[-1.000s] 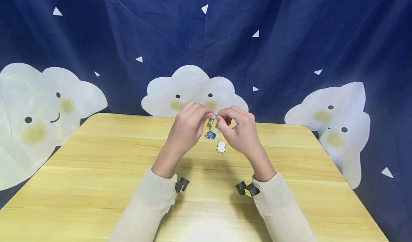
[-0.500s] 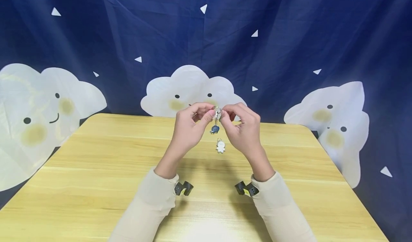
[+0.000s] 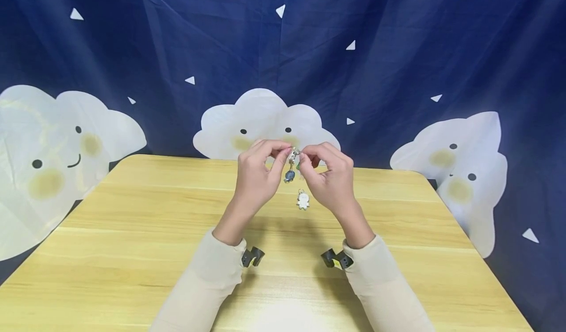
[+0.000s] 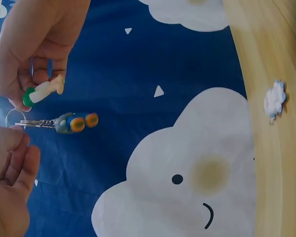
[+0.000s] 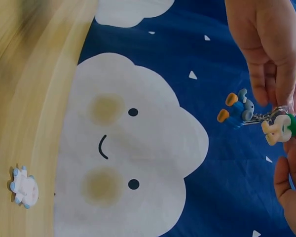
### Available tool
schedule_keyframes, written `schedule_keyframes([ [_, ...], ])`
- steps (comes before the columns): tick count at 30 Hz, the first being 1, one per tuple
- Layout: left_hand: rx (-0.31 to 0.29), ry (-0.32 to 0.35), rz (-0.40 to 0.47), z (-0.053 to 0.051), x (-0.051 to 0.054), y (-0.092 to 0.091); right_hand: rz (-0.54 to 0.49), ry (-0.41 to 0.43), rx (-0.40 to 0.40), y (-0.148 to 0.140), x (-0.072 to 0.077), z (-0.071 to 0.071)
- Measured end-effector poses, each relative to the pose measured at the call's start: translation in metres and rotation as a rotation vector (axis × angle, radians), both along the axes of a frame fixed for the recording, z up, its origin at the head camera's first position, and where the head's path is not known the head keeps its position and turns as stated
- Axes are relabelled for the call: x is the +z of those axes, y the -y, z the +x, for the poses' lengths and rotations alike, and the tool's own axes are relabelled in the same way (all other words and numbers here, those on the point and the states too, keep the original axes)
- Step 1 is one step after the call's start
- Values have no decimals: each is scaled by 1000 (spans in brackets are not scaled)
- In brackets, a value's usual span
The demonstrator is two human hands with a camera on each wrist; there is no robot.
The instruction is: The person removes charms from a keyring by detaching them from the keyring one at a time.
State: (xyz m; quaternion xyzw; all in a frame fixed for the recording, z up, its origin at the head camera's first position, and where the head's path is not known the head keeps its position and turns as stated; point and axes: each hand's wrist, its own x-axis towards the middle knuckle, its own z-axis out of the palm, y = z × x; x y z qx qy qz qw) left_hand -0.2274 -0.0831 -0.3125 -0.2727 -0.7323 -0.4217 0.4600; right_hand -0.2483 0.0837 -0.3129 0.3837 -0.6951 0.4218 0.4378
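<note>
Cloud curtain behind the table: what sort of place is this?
Perhaps an indoor filming corner: a blue cloud-print curtain hangs behind a wooden table, and black wrist cameras are in view.

Counter (image 3: 132,253), pale wood grain: is catching glare. White figure charm (image 3: 303,201), small ring (image 3: 301,191) at head: is lying on the counter. Curtain (image 3: 389,81), dark blue: is hanging behind, displaying white triangles (image 3: 351,45) and three clouds (image 3: 55,133) with printed faces.
</note>
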Motion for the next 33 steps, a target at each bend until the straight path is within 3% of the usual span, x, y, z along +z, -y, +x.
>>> schedule_keyframes([
  [5, 57, -96, -118, 2, 1, 3, 8, -2, -13, 0, -1, 0],
  [10, 136, -189, -297, 5, 3, 6, 19, -13, -28, 0, -1, -2],
  [13, 146, -206, -346, 5, 4, 7, 20, -13, -32, -1, -1, -2],
  [16, 113, -162, -311, 5, 5, 7, 21, -14, -34, -2, 0, -1],
  [23, -6, 3, -115, 0, 1, 6, 0, -12, -18, -2, 3, 2],
  [33, -105, 203, -3, -3, -6, 0, 8, -27, -24, -2, 2, 2],
])
